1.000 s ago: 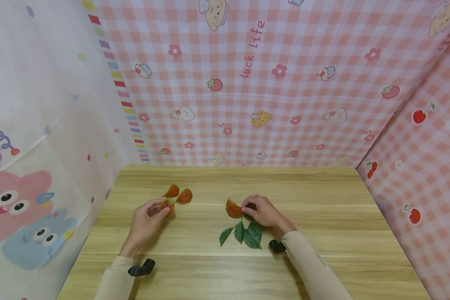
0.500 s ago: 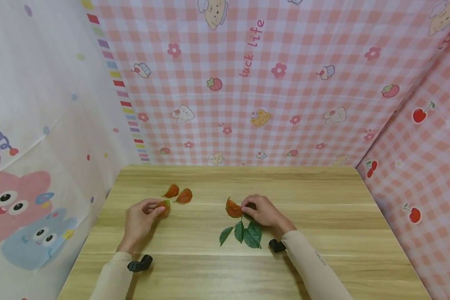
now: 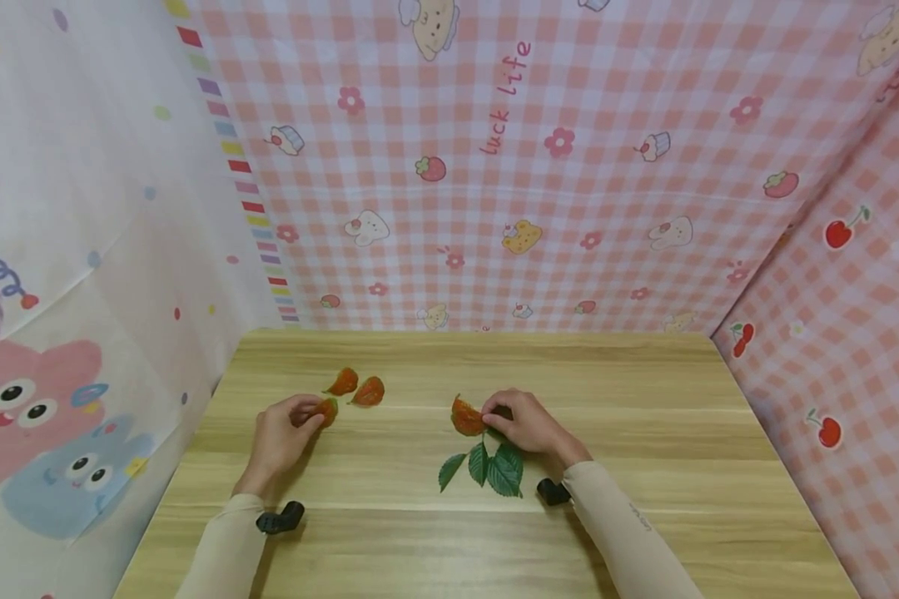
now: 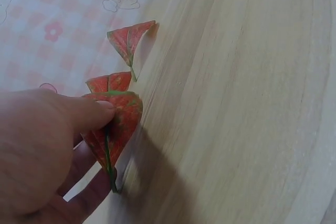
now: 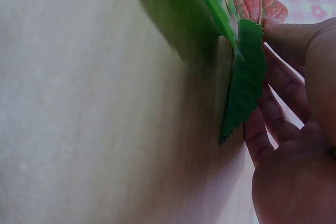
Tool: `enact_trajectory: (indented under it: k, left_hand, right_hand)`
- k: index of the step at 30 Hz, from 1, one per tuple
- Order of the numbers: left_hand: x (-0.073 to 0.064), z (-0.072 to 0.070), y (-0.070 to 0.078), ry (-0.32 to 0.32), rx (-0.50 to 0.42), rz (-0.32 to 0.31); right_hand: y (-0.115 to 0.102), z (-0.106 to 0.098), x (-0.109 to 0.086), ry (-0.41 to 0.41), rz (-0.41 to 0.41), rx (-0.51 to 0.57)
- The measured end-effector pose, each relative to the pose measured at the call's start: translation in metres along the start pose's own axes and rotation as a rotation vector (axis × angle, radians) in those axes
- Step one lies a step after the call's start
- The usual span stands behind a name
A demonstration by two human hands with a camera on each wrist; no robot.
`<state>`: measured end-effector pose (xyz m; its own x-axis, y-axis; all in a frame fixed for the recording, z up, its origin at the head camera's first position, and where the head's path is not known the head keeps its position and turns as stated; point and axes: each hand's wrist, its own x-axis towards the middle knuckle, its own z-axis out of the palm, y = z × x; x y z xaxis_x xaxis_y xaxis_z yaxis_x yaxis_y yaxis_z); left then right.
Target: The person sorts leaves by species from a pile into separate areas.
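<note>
Far left: white hanging cloth (image 3: pixel 120 241) with dots and cartoon faces, meeting the left side of a wood-grain table (image 3: pixel 389 532).

Next, a pale sleeve (image 3: pixel 221 545) and a black wrist device (image 3: pixel 280 518). Left hand (image 3: pixel 279 437) narrow, thumb and fingers pinching a red-orange leaf (image 3: pixel 329 413). Left wrist view shows the thumb flat on the leaf's face, a green patch along its upper edge, dark green stem pointing down towards the wood; contact of stem and table cannot be told.

Just beyond that hand, two more red-orange leaves on the table, near each other: a left loose leaf (image 3: pixel 343 381) and a right loose leaf (image 3: pixel 369 392).

Behind, pink checked cloth (image 3: pixel 449 200) with "luck life" lettering, strawberries and cupcakes.

Right of centre, a larger red-orange leaf (image 3: pixel 466 418), its right edge between thumb and fingertips of the right hand (image 3: pixel 528 423), also narrow. Nearer the person, a cluster of toothed green leaves (image 3: pixel 505 472) spreads below the red one, partly under the hand. Right wrist view: one green leaf hangs close by the fingers. Second black wrist device (image 3: pixel 553 492) at the right sleeve (image 3: pixel 625 532).

Far right: checked cloth with cherries (image 3: pixel 861 308).
</note>
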<state>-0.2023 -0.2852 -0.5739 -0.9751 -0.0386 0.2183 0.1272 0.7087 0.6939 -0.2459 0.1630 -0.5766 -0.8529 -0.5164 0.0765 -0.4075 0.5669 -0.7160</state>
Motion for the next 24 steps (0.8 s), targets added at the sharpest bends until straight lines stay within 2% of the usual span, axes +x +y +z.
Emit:
enact_trajectory:
  k: [10,24]
  left_hand:
    - [0.0004,-0.0002,-0.0032,-0.015,0.019,-0.013]
    - [-0.0075,-0.0052,-0.0053,-0.023,0.026,-0.057]
  right_hand:
    - [0.0014,0.0003,0.0001,-0.004,0.001,-0.002]
    - [0.0026,0.001,-0.0002,-0.004,-0.005,-0.002]
